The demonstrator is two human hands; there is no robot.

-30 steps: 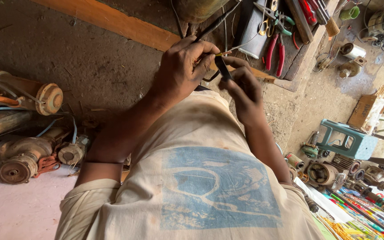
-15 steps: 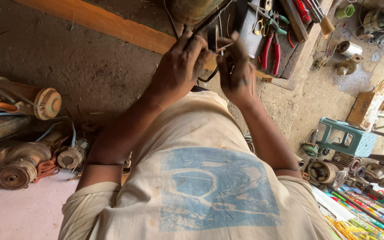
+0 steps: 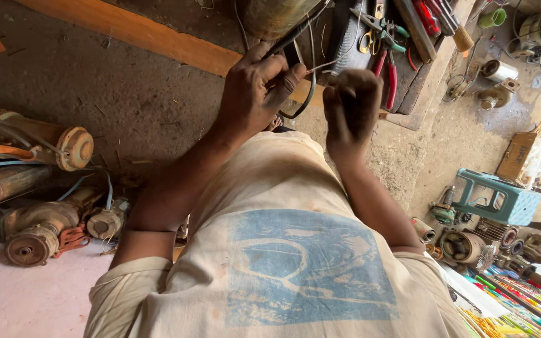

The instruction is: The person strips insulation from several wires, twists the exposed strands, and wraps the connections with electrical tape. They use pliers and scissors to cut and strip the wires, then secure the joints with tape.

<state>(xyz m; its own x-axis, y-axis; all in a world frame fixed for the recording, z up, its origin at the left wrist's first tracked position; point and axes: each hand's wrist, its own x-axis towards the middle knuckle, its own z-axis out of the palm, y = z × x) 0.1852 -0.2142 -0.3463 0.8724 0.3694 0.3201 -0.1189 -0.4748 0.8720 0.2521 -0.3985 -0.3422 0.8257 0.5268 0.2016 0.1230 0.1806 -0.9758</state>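
The left hand [image 3: 255, 94] grips a dark tool handle [image 3: 286, 45], fingers curled shut round it and thumb pressed along its side, with a black cable [image 3: 308, 94] looping out below the fingertips. A second ago this hand sat lower and closer to the right one, the two nearly touching over a small dark piece; now they stand apart with a clear gap between them. The right hand [image 3: 352, 106] is closed into a loose fist, and a thin pale wire [image 3: 336, 62] runs from the top of its fingers up toward the tool; whether it pinches the wire end or only touches it cannot be told, since the fingertips face away from the camera. Judging by that, the person has moved from fiddling close-up to drawing the wire out taut between both hands.

Just beyond the right fingers lies a tray of tools with red-handled pliers [image 3: 388, 78] and scissors [image 3: 370, 37]. Above the left fingers stands a rusty cylinder [image 3: 277, 15]. Well away from the left hand, old pump motors [image 3: 39, 225] lie on the floor; well away from the right hand, a teal stool [image 3: 489, 197] stands
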